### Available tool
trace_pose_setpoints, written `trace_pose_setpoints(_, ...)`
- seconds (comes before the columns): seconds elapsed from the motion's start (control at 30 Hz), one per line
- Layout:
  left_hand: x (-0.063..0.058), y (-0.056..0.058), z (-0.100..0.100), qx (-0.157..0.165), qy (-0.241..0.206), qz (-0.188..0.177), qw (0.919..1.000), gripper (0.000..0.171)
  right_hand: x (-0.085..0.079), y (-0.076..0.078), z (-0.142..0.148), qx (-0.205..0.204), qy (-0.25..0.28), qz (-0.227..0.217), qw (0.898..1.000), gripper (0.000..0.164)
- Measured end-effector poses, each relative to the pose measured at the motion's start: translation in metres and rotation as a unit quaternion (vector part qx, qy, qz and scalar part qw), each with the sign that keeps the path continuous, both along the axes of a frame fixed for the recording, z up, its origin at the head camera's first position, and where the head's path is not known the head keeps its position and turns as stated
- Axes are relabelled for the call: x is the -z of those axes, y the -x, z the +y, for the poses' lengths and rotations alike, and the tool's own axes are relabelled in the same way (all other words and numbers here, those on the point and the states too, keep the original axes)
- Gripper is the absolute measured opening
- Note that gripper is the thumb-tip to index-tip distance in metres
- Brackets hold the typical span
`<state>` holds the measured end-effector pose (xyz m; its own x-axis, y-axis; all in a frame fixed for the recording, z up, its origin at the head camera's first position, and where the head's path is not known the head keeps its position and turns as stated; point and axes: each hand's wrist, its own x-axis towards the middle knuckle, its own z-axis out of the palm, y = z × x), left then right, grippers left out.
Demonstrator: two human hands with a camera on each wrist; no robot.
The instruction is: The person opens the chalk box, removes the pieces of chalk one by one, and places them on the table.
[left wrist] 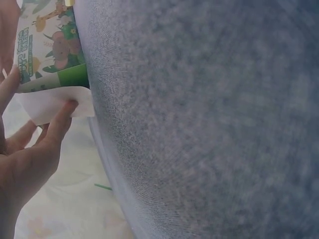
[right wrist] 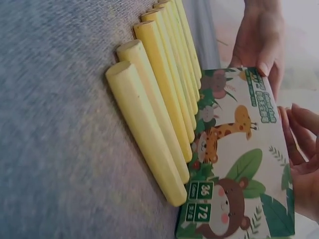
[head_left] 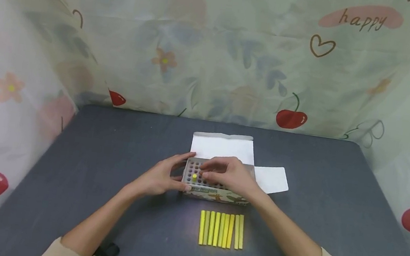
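Observation:
A white box (right wrist: pixel 244 189) printed with cartoon animals lies with its flaps folded open. Inside is a grey tray full of round holes (head_left: pixel 192 170), and one yellow chalk stick (head_left: pixel 194 177) stands upright in it near the left end. My left hand (head_left: pixel 162 176) holds the box's left end, thumb at the front corner and a finger reaching to the back corner. Over the tray, my right hand (head_left: pixel 227 175) has its fingers bent and its fingertips close above the holes, right of that stick. I cannot tell whether it pinches anything.
Several yellow chalk sticks (head_left: pixel 221 230) lie side by side in front of the box. Its white lid flap (head_left: pixel 223 146) extends backward, and a side flap (head_left: pixel 271 179) sticks out right. Patterned cloth (head_left: pixel 214 52) hangs behind the dark table (head_left: pixel 131 136).

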<state>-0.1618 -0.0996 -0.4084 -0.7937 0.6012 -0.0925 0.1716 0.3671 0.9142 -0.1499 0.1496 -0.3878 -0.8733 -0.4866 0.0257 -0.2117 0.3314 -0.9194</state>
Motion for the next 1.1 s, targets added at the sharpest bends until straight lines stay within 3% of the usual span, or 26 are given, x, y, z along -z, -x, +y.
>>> trace_pose_setpoints(0.2, 0.000, 0.000, -0.001, 0.000, -0.001, 0.002, 1.0000, 0.091, 0.003, 0.005, -0.010, -0.009, -0.025, 0.019, 0.999, 0.026)
trace_pose_setpoints(0.67, 0.001, 0.000, 0.000, 0.003, -0.004, 0.002, 1.0000, 0.090, 0.013, 0.004, -0.019, -0.001, -0.085, 0.002, 0.996, 0.023)
trace_pose_setpoints(1.1, 0.000, -0.001, -0.001, 0.007, -0.010, 0.010, 0.9999, 0.090, 0.014, 0.000, -0.025, 0.050, -0.149, 0.084, 0.984, 0.014)
